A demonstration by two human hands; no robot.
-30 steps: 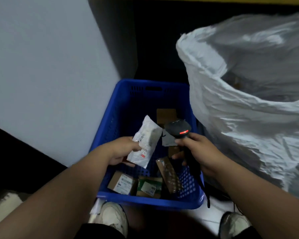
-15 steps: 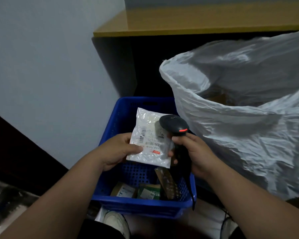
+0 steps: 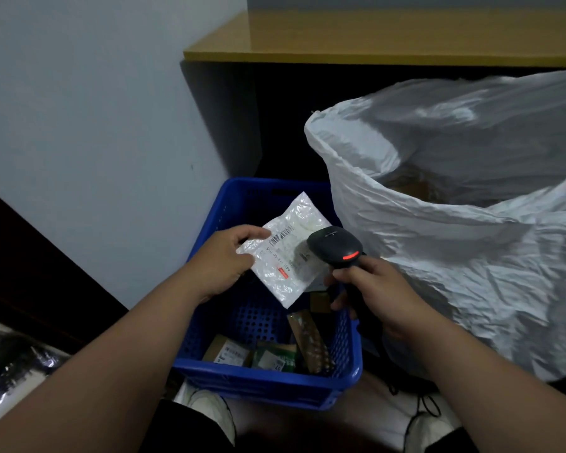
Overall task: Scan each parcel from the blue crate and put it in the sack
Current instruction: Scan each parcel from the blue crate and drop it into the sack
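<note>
My left hand (image 3: 225, 259) pinches a white plastic parcel (image 3: 283, 253) by its left edge, label and barcode facing up, above the blue crate (image 3: 265, 384). My right hand (image 3: 371, 289) grips a black barcode scanner (image 3: 335, 246) whose red light glows; its head hangs just over the parcel's right side. Several small parcels (image 3: 268, 351) lie at the crate's near end. The big white sack (image 3: 455, 230) stands open directly right of the crate, a brown box showing inside.
A grey wall (image 3: 95, 125) runs along the left. A yellow-topped desk (image 3: 373, 37) with a dark underside stands behind crate and sack. My shoes (image 3: 209, 410) are on the floor below the crate, with a black cable (image 3: 425, 403) at right.
The parcel has been lifted from the crate and turned label-up, now tilted, with the scanner brought over it. The camera has tilted up, showing the desk.
</note>
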